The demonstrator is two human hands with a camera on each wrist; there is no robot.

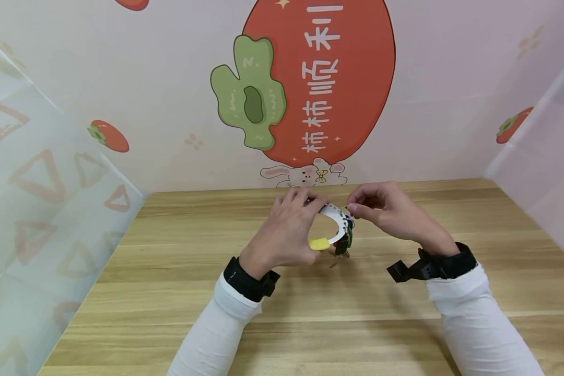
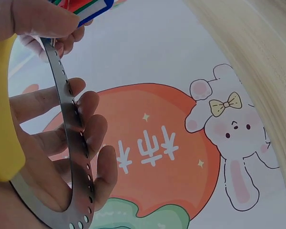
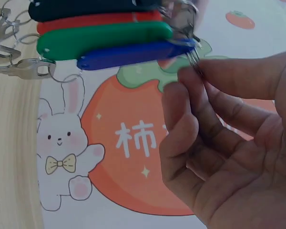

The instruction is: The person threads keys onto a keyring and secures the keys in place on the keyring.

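My left hand [image 1: 284, 230] grips a curved metal key holder [image 1: 340, 222] with a row of small holes and a yellow sleeve [image 1: 319, 244]. In the left wrist view its fingers curl behind the perforated metal band [image 2: 69, 105]. My right hand [image 1: 395, 214] pinches a thin metal ring [image 3: 194, 59] between thumb and fingertips at the holder's right side. Beside that pinch, a blue key tag [image 3: 133, 56], a green key tag [image 3: 105, 39], a red one [image 3: 100, 21] and a dark one hang together. Silvery keys [image 3: 31, 69] dangle from small rings at their far ends.
A wooden tabletop [image 1: 192, 308] lies under both hands. Behind it stands a backdrop [image 1: 178, 78] printed with a large persimmon and a rabbit. Pale printed panels rise at the left [image 1: 51, 209] and right. Both wrists wear black straps with cameras.
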